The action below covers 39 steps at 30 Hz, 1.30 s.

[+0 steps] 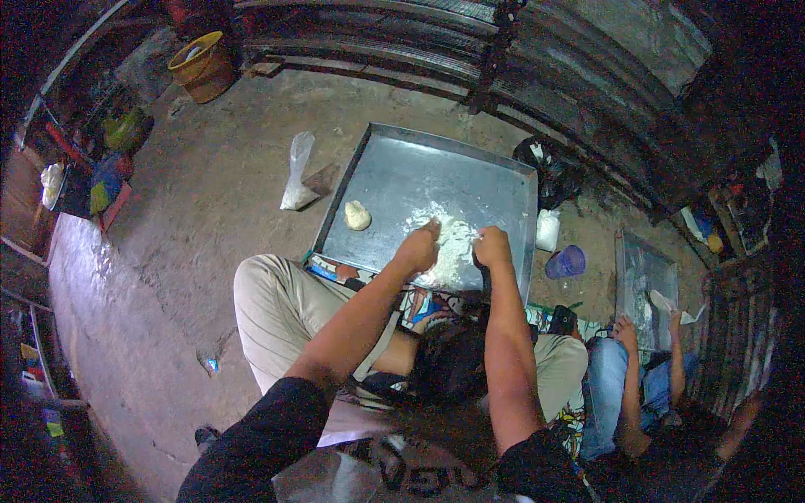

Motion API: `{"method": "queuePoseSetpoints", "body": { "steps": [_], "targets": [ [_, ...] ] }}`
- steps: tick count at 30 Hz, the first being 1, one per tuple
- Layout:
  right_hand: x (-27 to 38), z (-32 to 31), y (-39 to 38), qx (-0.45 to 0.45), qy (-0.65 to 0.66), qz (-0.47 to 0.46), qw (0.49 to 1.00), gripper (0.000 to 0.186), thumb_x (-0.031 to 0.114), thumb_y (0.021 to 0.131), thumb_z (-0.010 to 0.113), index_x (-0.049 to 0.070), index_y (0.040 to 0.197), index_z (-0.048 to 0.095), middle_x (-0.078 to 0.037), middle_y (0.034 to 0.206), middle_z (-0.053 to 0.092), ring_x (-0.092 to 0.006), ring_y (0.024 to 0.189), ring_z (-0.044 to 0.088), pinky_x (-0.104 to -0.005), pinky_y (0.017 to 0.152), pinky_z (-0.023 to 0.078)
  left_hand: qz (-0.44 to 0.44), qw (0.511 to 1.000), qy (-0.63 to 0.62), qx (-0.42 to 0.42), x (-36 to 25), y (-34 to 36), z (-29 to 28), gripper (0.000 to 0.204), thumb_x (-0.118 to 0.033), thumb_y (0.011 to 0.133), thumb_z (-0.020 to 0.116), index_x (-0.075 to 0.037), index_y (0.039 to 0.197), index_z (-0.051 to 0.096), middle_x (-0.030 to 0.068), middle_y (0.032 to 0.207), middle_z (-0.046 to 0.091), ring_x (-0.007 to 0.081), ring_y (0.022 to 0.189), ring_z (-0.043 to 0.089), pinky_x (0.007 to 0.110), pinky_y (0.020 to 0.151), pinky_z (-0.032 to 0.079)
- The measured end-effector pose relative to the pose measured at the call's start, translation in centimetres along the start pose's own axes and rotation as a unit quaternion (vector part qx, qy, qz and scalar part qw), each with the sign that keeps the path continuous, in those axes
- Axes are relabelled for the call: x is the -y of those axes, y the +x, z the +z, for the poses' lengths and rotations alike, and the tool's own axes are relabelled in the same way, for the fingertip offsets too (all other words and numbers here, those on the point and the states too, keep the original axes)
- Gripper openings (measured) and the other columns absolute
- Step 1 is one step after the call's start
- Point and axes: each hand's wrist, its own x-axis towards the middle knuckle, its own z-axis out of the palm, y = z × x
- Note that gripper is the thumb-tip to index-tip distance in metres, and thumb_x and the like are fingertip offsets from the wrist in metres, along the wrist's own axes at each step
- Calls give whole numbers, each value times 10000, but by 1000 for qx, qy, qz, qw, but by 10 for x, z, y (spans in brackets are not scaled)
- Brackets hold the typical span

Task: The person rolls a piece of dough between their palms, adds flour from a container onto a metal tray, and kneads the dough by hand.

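A large square metal tray (pixel 402 168) with a raised rim lies in front of my crossed legs. A loose patch of white flour (pixel 453 247) is spread on its near middle. My left hand (pixel 417 251) is at the left side of the flour, its fingers curled in and mostly hidden. At the right side, my right hand (pixel 495 247) is closed with thumb and fingers drawn together. What either hand holds, if anything, does not show. To the left on the tray sits a pale, rounded lump of dough (pixel 356 215).
Beyond the tray's left edge stands a clear plastic bag (pixel 299 172) of white powder. A white packet (pixel 547 230), a purple cup (pixel 568 262) and a black bag (pixel 549 172) are on the right. Another person's hand (pixel 625 331) is near a second tray (pixel 641 272). A yellow bucket (pixel 204 71) stands far left.
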Motion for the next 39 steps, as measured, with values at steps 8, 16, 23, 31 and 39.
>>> {"method": "queuePoseSetpoints", "body": {
  "steps": [8,16,23,31,39],
  "targets": [
    [50,14,-3,23,-47,-24,998,447,337,777,710,-66,961,653,-300,1049,615,-428,1020,596,-466,886,492,-166,973,105,118,26,-6,-27,196,-83,780,570,4,944,632,252,1012,628,405,943,636,480,796,531],
    [80,36,-5,50,-3,-205,978,197,125,802,621,-15,932,664,-226,944,635,-431,868,616,-463,831,508,-170,969,115,139,39,-3,-33,207,-57,776,568,-11,961,649,234,1003,649,393,949,645,466,812,532],
    [94,33,-6,-35,-125,-267,955,325,264,836,645,30,1060,622,-156,1117,600,-335,1050,559,-423,892,472,-174,971,97,132,32,-2,-41,193,-58,773,594,-18,950,661,238,986,657,400,923,653,471,791,539],
    [94,76,-29,-21,-255,-199,946,267,189,869,495,42,1061,609,-153,1065,596,-365,994,606,-429,744,543,-201,965,95,138,35,-2,-41,174,-54,769,593,-14,921,667,232,971,669,390,920,658,465,796,542],
    [120,63,-44,134,-152,-88,975,238,104,891,465,17,1090,563,-218,1061,609,-381,980,624,-433,684,576,-182,963,112,166,53,-7,-31,200,-70,747,611,7,927,653,261,947,663,400,906,661,463,775,550]
  ]
}}
